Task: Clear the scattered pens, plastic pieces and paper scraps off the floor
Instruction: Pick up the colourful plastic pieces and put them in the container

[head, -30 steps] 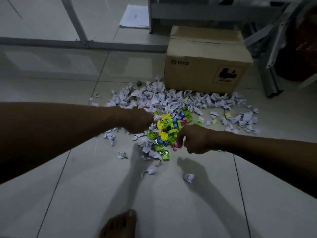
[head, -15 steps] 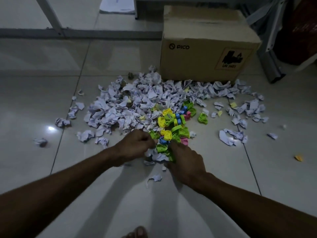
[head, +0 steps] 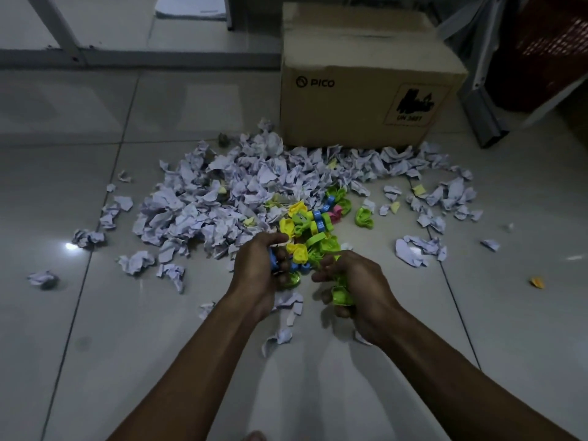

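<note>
**Gathering plastic pieces at the near edge of the pile**

Reaching down over the tiled floor, both hands work at the near edge of the litter. The left hand has its fingers curled round a few small plastic pieces, blue ones showing between the fingers. The right hand grips a bright green plastic piece, its fingers bent round it. The two hands sit close together, just apart.

The cluster of coloured plastic pieces, yellow, green, blue and pink, lies directly beyond the fingertips, touching or nearly touching both hands. One green piece lies apart to the right of the cluster.

The paper scraps spread in a broad heap beyond and to the left of the hands, reaching back to the foot of a cardboard box marked PICO. More scraps trail off to the right, and a few lie under and between the forearms. A small yellow bit lies alone far right. Whether any pens lie in the heap I cannot tell.
</note>
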Tool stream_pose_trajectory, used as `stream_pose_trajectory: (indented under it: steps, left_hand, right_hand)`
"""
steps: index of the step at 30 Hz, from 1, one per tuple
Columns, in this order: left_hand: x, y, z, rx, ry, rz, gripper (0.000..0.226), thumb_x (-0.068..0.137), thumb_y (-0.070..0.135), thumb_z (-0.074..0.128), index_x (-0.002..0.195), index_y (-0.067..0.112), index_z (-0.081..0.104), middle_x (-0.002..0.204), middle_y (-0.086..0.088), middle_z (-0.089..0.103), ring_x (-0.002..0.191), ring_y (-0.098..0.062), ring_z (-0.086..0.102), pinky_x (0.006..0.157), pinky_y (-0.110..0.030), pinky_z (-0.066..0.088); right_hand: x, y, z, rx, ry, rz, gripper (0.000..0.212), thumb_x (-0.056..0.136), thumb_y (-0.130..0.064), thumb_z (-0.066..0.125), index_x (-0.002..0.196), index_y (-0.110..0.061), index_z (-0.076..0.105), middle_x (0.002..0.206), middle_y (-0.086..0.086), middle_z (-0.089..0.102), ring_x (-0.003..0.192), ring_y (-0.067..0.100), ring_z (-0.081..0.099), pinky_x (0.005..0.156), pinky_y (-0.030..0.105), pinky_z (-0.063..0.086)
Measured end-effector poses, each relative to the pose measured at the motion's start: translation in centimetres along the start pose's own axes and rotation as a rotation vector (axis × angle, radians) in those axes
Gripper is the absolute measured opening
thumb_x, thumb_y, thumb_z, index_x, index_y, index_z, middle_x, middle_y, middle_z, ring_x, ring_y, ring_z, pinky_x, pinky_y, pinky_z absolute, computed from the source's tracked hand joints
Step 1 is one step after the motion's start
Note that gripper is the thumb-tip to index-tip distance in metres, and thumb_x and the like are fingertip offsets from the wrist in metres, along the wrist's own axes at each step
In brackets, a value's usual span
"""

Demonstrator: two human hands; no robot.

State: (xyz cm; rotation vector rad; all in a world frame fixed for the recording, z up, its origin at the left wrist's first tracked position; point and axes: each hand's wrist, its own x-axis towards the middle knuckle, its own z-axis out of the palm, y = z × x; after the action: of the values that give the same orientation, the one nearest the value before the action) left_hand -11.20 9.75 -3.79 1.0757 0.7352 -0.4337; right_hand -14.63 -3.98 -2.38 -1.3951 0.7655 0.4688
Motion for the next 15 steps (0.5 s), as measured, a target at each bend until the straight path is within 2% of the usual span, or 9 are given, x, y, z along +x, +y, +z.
stream_pose_trajectory:
  steps: [2,3,6,8,9,11,12,14,15]
  left_hand:
    - [-0.3,-0.7,0.8,0.031,0.022,0.073,0.016,0.093,0.011,0.043,0.087,0.012,0.058,0.064,-0.003,0.042,0.053,-0.015,0.035,0.048,-0.025,0.025]
    - [-0.5,-1.3,1.1,0.123,0.039,0.175,0.019,0.093,0.01,0.041,0.089,0.015,0.059,0.07,-0.005,0.044,0.057,-0.015,0.038,0.051,-0.026,0.028]
    - [-2.2,-3.2,2.0,0.431,0.012,0.632,0.016,0.098,0.014,0.042,0.099,0.023,0.055,0.09,-0.001,0.054,0.077,-0.014,0.053,0.064,-0.03,0.047]
    - [-3.3,-4.5,2.5,0.603,-0.079,0.906,0.013,0.098,0.017,0.044,0.108,0.02,0.053,0.101,0.0,0.055,0.091,-0.01,0.055,0.079,-0.027,0.049]
    - [-3.7,-5.0,2.7,0.689,-0.128,0.979,0.017,0.097,0.016,0.045,0.111,0.015,0.055,0.104,-0.001,0.056,0.097,-0.012,0.055,0.085,-0.03,0.048]
    - [-3.4,-5.9,2.7,0.904,-0.164,1.101,0.025,0.097,0.013,0.045,0.118,0.008,0.058,0.114,-0.005,0.06,0.115,-0.017,0.053,0.103,-0.041,0.04]
    - [-3.2,-6.1,2.5,1.005,-0.15,1.152,0.03,0.098,0.015,0.043,0.122,0.007,0.057,0.122,-0.006,0.06,0.128,-0.017,0.046,0.113,-0.044,0.029]
    - [-2.9,-6.2,2.3,1.117,-0.164,1.159,0.039,0.1,0.026,0.037,0.131,0.009,0.054,0.136,-0.005,0.055,0.144,-0.012,0.027,0.121,-0.043,0.011]
    - [-3.0,-6.2,2.2,1.118,-0.194,1.146,0.043,0.1,0.03,0.036,0.133,0.01,0.053,0.14,-0.004,0.052,0.146,-0.01,0.021,0.121,-0.043,0.007]
  right_hand:
    - [0.3,-0.2,0.1,0.148,-0.034,0.09,0.018,0.085,-0.005,0.048,0.09,-0.013,0.063,0.075,0.006,0.067,0.05,0.02,0.052,0.044,0.02,0.024]
    - [0.6,-0.2,0.2,0.256,-0.066,0.145,0.018,0.086,-0.005,0.047,0.09,-0.014,0.062,0.074,0.006,0.064,0.052,0.02,0.051,0.046,0.022,0.026]
    - [0.8,-0.2,0.9,0.605,-0.218,0.31,0.02,0.087,-0.011,0.049,0.097,-0.013,0.066,0.082,0.009,0.064,0.065,0.023,0.059,0.06,0.027,0.043]
    - [0.7,-0.2,1.1,0.749,-0.317,0.326,0.023,0.085,-0.018,0.056,0.096,-0.006,0.071,0.086,0.011,0.071,0.072,0.025,0.069,0.069,0.03,0.056]
    - [0.8,0.0,1.0,0.814,-0.362,0.303,0.022,0.081,-0.021,0.059,0.092,-0.005,0.071,0.082,0.01,0.072,0.071,0.024,0.071,0.067,0.03,0.059]
    - [0.8,0.4,0.9,0.928,-0.427,0.27,0.028,0.081,-0.03,0.061,0.088,-0.005,0.07,0.076,0.007,0.071,0.069,0.021,0.072,0.06,0.03,0.06]
    - [0.8,0.5,0.7,0.959,-0.442,0.267,0.033,0.086,-0.037,0.058,0.089,-0.006,0.069,0.076,0.006,0.071,0.069,0.021,0.072,0.058,0.03,0.059]
    - [0.9,0.6,0.2,0.944,-0.43,0.267,0.043,0.09,-0.048,0.053,0.088,-0.008,0.069,0.074,0.006,0.071,0.068,0.021,0.073,0.059,0.031,0.059]
    - [1.1,0.7,0.0,0.908,-0.409,0.268,0.046,0.09,-0.05,0.053,0.086,-0.008,0.07,0.075,0.007,0.072,0.068,0.022,0.073,0.06,0.033,0.06]
